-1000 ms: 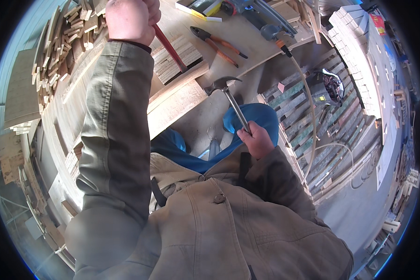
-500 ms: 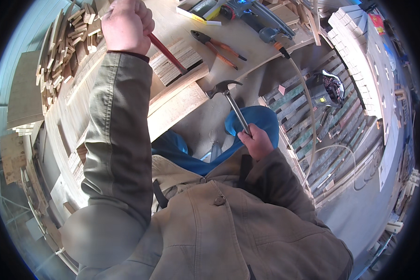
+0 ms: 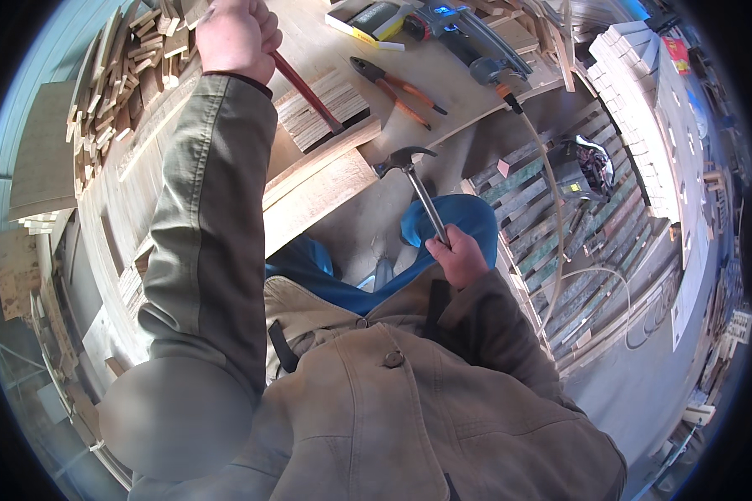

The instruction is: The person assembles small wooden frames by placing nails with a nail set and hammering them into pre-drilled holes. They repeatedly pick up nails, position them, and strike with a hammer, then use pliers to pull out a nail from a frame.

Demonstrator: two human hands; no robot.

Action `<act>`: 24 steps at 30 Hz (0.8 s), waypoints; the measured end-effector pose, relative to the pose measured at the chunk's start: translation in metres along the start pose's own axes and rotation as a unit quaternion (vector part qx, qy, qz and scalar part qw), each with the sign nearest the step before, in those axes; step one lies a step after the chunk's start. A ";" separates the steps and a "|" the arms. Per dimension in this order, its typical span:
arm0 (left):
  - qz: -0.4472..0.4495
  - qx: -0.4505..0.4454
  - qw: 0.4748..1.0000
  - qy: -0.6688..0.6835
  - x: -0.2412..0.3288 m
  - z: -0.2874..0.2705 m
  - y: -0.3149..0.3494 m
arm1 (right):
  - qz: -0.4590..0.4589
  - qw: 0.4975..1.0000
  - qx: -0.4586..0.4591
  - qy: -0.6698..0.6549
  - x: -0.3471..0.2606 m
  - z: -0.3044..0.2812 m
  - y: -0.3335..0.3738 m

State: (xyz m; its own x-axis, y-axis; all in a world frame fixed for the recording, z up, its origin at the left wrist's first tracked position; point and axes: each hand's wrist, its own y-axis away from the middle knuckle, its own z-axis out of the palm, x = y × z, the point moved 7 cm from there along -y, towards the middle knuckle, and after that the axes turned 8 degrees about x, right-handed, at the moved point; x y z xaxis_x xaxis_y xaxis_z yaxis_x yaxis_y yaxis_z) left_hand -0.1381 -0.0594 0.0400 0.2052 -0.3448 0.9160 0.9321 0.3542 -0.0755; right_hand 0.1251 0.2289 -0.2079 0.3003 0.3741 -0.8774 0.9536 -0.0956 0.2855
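Observation:
My left hand is closed high at the upper left, gripping a red bar. Its lower end meets the layered wood pieces, near a wooden strip along the bench edge; the end's exact shape is unclear. Lower down, my right hand wraps round the handle of a claw hammer. The hammer's head points up and away, beside the end of a pale wooden board. Pliers with orange handles lie on the bench, right of the layered wood.
Wood offcuts are heaped at the far left. A nail gun with an air hose lies at the back, beside a small open box. A slatted pallet and a dark bag are on the right.
The view has shifted slightly, so the bench things sit a little lower and further right. Both hands keep their holds, and the bar and hammer stay in nearly the same places.

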 end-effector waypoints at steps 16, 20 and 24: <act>-0.052 0.054 0.997 0.008 -0.026 -0.035 -0.045 | 0.011 1.000 -0.006 -0.006 0.003 0.001 -0.001; -0.068 0.033 0.997 0.021 -0.036 -0.039 -0.057 | 0.001 1.000 -0.005 0.010 0.001 0.000 -0.002; -0.072 0.055 0.996 0.020 -0.037 -0.041 -0.057 | 0.008 1.000 -0.001 0.030 0.001 0.000 -0.003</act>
State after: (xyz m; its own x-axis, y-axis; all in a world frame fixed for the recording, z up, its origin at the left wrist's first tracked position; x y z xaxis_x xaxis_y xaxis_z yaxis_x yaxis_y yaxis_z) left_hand -0.1866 -0.1029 -0.0058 0.0856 -0.4317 0.8979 0.9146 0.3916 0.1011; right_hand 0.1229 0.2297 -0.2100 0.3128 0.4265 -0.8487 0.9489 -0.1002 0.2994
